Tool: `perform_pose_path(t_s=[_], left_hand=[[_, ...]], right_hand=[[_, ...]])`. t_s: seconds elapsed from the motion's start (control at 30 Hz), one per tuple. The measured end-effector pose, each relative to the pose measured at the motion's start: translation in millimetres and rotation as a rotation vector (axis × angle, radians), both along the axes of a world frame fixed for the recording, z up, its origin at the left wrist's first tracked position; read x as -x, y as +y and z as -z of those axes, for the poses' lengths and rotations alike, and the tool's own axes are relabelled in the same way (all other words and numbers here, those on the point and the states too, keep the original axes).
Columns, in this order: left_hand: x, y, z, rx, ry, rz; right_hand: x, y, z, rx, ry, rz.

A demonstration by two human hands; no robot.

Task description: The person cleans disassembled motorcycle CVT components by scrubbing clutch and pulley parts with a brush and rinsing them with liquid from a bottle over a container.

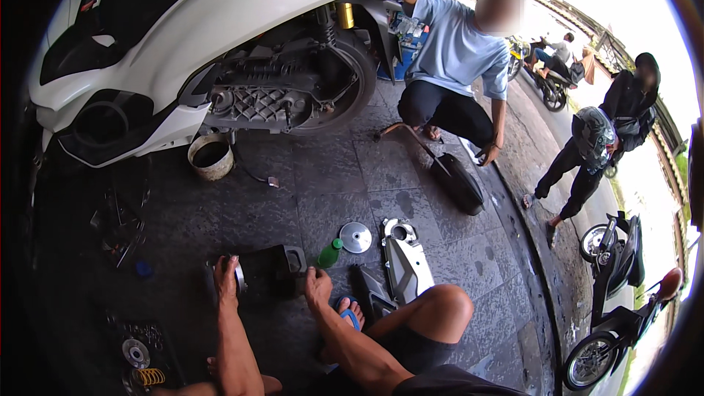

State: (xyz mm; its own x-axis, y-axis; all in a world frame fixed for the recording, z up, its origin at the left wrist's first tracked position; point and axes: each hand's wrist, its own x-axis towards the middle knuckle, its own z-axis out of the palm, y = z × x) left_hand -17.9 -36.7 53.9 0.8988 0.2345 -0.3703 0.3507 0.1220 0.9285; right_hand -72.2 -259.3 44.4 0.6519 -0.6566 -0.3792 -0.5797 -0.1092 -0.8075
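My left hand [226, 280] is closed around the edge of a round metal part with a silver rim [240, 277], held low over the dark tiles. My right hand [317, 287] is curled shut beside a black box-like piece with a handle-shaped opening [295, 259]; whatever its fingers hold is hidden. Just beyond that hand stands a green bottle [330, 253], tilted, with a silver metal disc [356, 237] next to it. To the right lie a silver-and-black engine cover [408, 264] and a dark plastic cover [372, 290], close to my sandalled foot [350, 312].
A white scooter [213, 22] with its rear drive side exposed fills the upper left. Under it stands a dirty bucket [211, 158]. A crouching person [458, 59] is near a removed exhaust muffler [456, 182]. Clutch parts and a yellow spring [149, 376] lie lower left.
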Motion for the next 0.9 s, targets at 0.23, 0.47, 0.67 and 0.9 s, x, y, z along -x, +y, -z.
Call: perform_pose_path(t_s=[0.23, 0.47, 0.67, 0.9], left_hand=[[-6, -8, -8, 0.001, 0.007, 0.018], [-12, -25, -22, 0.049, 0.024, 0.015], [-1, 3, -6, 0.319, 0.036, -0.044], [3, 7, -29, 0.81, 0.036, 0.043]], right_hand=[[5, -47, 81, -0.573, -0.223, 0.52], [-21, -118, 85, -1.387, -0.053, 0.742], [-53, -118, 79, -1.624, 0.026, 0.563], [-79, -128, 65, -1.61, -0.028, 0.472]])
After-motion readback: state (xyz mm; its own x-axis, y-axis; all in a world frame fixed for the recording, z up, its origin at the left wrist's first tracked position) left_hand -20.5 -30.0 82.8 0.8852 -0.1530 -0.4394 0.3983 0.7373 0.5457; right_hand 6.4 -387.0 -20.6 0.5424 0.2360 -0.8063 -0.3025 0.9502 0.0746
